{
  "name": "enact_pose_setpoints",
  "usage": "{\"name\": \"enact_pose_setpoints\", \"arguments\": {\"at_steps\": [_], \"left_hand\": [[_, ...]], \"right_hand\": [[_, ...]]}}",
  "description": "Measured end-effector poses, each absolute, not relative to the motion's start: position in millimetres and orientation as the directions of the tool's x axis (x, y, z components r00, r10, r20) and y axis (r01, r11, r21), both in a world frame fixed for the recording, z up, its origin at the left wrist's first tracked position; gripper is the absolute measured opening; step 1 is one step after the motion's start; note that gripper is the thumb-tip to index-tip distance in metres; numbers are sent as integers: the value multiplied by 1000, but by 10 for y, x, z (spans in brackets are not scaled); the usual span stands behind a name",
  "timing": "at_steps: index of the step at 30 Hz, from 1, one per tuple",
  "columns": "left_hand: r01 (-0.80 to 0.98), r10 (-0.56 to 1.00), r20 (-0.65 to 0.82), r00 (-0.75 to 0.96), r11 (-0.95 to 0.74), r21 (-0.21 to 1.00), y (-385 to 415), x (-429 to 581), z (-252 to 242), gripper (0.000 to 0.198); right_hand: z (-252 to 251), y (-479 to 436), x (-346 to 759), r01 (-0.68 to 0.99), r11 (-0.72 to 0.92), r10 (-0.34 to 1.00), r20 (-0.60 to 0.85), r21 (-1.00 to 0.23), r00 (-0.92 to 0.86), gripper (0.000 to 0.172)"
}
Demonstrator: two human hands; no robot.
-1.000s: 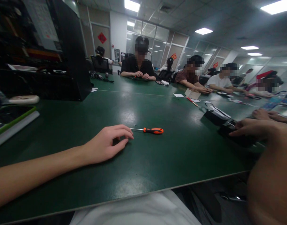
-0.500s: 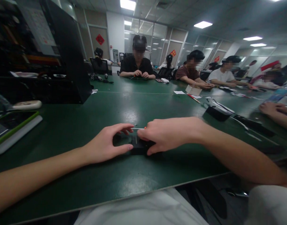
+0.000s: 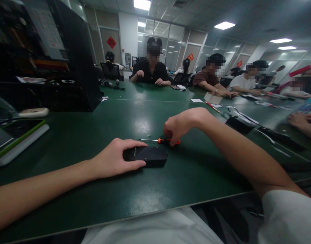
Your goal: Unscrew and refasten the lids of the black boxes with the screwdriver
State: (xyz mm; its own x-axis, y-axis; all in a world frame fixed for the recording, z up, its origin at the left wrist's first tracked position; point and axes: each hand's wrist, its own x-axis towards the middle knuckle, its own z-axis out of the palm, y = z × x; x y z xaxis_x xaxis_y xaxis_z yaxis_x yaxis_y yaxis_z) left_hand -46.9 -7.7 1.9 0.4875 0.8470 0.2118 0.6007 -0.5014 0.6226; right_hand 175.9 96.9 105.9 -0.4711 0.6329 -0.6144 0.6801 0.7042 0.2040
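Note:
A black rectangular box [image 3: 154, 157] with small screws on its top lies on the green table [image 3: 145, 188]. My left hand [image 3: 121, 157] grips its left end, thumb along the near side and fingers over the far side. Just beyond the box, a screwdriver [image 3: 160, 140] with an orange and black handle lies nearly level, its thin metal shaft pointing left. Over the handle, my right hand [image 3: 179, 127] bends down with its fingertips closed on it. The curled fingers hide part of the handle.
A tall black case [image 3: 76, 61] stands at the left, with a green-edged device [image 3: 20, 135] in front of it. On the right lie a black box with cables [image 3: 239, 123] and a small carton [image 3: 213, 98]. Several people sit around the table, one person [image 3: 151, 71] directly opposite.
My right hand has moved off the black box, up and to the right, uncovering the box and screwdriver. My left hand has closed in around the box's left end.

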Motion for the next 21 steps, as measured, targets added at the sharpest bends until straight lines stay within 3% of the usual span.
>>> {"name": "enact_pose_setpoints", "arguments": {"at_steps": [3, 7, 10, 12, 14, 16, 18, 21], "left_hand": [[596, 843, 182, 506, -494, 633, -60, -516, 5, 54], [570, 819, 147, 555, -503, 649, -28, -589, -2, 57], [549, 811, 155, 564, -509, 663, -27, -603, 7, 57], [541, 809, 169, 563, -515, 665, -33, -593, 13, 56], [543, 810, 176, 559, -518, 661, -38, -580, 15, 54], [553, 811, 169, 561, -518, 652, -38, -575, 15, 52], [562, 807, 163, 568, -525, 640, -33, -581, 17, 50], [563, 793, 171, 585, -549, 618, -22, -597, 20, 51]], "right_hand": [[976, 1009, 1740, 666, 726, 586, -660, 170, -470, 27], [1114, 920, 1813, 601, 789, 572, -508, 128, -644, 26], [1253, 788, 1944, 530, 848, 509, -284, 3, -813, 32], [1252, 693, 2030, 449, 881, 454, -3, -150, -891, 34], [1150, 609, 2084, 351, 873, 459, 329, -338, -826, 36], [975, 549, 2092, 215, 831, 516, 565, -513, -644, 37], [781, 517, 2056, 46, 767, 575, 656, -639, -489, 38], [562, 501, 1960, -117, 664, 648, 646, -739, -403, 41]]}}
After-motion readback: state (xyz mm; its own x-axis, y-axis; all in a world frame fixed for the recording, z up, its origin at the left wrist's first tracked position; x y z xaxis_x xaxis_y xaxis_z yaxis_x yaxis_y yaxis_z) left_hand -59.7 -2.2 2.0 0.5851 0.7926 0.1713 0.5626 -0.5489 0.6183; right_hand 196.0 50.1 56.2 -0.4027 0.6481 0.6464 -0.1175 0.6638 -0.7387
